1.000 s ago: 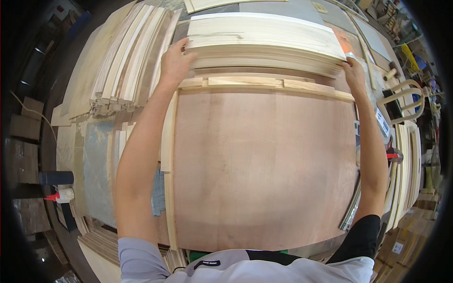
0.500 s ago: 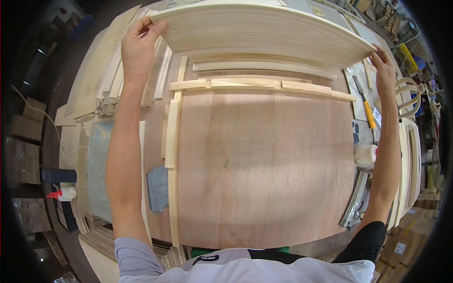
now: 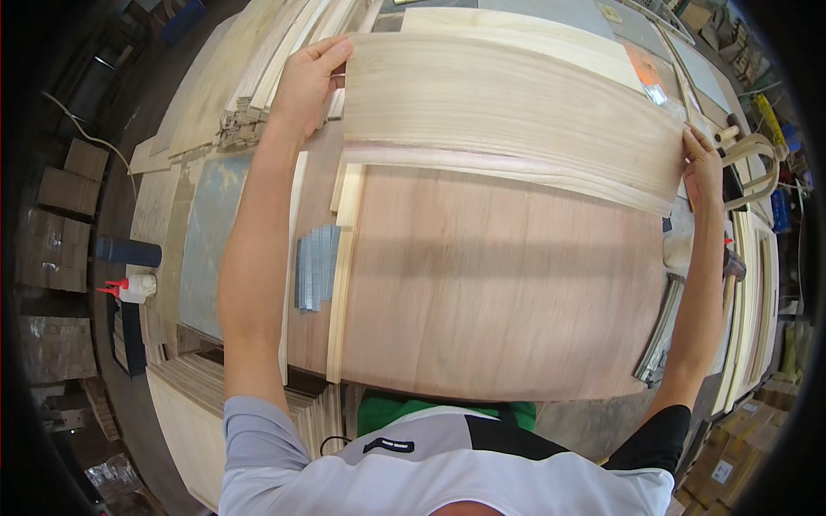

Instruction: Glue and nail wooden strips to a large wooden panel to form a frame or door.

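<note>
A long pale wooden board (image 3: 508, 112) is held between my two hands, its broad grained face turned up at me. My left hand (image 3: 308, 86) pinches its left end, thumb on top. At the right end, my right hand (image 3: 704, 168) grips the edge. Under the board is a reddish plywood panel (image 3: 499, 301), with wooden strips (image 3: 342, 258) along its left side. The board hides the panel's far part and the strips there. Beside the left strips lies a grey bundle of staple strips (image 3: 317, 267).
Beyond the board lies another pale board (image 3: 525, 39). Stacked wood strips (image 3: 249, 112) stand at the far left, more thin boards (image 3: 249, 396) near left. A red-capped white bottle (image 3: 138, 286) sits left. Metal strips (image 3: 661, 327) lie by my right forearm; cardboard boxes (image 3: 731, 447) stand lower right.
The board has come down and nearer to me, tilting so that its broad face shows. Both hands keep their hold on its ends. The whole view has shifted somewhat.
</note>
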The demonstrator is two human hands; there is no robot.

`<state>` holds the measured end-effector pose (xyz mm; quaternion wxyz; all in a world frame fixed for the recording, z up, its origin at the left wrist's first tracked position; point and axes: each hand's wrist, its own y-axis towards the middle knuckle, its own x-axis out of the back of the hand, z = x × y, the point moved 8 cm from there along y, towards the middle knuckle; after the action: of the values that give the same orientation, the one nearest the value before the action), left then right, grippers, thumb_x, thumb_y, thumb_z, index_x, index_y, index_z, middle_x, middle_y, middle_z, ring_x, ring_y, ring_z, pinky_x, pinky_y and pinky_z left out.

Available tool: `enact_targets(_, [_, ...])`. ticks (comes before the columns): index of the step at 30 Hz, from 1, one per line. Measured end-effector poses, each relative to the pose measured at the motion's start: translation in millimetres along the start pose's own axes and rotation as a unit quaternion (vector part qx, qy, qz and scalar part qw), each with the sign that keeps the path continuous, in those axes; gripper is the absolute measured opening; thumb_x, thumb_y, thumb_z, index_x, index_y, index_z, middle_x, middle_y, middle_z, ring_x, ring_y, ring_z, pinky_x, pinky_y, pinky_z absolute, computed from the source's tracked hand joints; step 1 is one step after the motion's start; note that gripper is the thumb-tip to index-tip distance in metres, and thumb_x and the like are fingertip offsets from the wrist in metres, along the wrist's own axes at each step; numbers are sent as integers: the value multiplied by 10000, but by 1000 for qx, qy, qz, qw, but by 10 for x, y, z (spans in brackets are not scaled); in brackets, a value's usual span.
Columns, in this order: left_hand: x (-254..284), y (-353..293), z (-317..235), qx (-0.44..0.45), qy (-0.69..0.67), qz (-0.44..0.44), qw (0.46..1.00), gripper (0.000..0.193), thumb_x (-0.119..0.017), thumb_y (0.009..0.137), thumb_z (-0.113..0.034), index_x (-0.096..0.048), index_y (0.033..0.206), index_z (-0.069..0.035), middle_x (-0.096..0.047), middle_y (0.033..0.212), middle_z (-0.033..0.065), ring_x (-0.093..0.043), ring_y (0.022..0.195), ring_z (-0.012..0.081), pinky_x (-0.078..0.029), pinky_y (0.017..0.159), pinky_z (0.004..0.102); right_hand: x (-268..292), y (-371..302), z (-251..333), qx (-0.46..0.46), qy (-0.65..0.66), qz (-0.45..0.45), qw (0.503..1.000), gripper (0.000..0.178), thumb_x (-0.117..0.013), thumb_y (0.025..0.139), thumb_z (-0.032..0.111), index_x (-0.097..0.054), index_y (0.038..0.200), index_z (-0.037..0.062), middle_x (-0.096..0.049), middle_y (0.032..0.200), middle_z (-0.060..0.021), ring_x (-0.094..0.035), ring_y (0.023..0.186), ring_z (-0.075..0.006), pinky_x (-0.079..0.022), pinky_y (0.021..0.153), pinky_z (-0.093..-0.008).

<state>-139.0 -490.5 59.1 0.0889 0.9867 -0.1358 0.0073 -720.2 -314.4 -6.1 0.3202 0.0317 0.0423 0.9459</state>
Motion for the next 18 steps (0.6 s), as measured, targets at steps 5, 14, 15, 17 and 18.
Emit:
enact_targets(5, [-72, -132, 704, 64, 66, 19, 996, 378, -609, 922, -197, -601, 1196, 63, -671, 1009, 93, -636, 858, 144, -510, 810, 277, 92, -271, -636, -56, -110, -37, 992, 327, -655, 869, 200, -658, 1129, 2, -599, 783, 15, -513, 656, -74, -382, 527, -222])
enact_targets(14, [-814, -1212, 959, -214, 456, 150, 851, 412, -630, 860, -196, -582, 1244, -55, -543, 1293, 192, -464, 1249, 352, -345, 1069, 449, -264, -853, -812, 94, -458, 34, 883, 431, -599, 825, 215, -597, 1186, -20, -644, 1128, -223, -622, 1038, -341, -471, 907, -397])
enact_targets(15, [-918, -1397, 913, -210, 485, 165, 833, 419, -651, 848, -179, -582, 1241, -49, -520, 1324, 186, -456, 1261, 347, -353, 1064, 441, -260, -1017, -790, 84, -457, 40, 885, 444, -607, 825, 224, -589, 1196, -19, -637, 1140, -224, -617, 1043, -333, -468, 909, -392])
enact_targets(17, [-1102, -1617, 941, -194, 516, 181, 814, 436, -670, 843, -174, -576, 1248, -46, -479, 1374, 176, -421, 1298, 338, -349, 1070, 440, -168, -1372, -715, 64, -450, 64, 888, 483, -625, 826, 240, -568, 1221, -32, -622, 1148, -222, -601, 1044, -306, -455, 916, -374])
enact_targets(18, [-1158, -1665, 1011, -189, 517, 183, 815, 444, -668, 849, -187, -570, 1259, -50, -461, 1393, 172, -394, 1324, 335, -337, 1081, 446, -141, -1501, -695, 55, -455, 77, 885, 506, -642, 819, 234, -557, 1227, -53, -611, 1161, -209, -583, 1061, -295, -444, 927, -364])
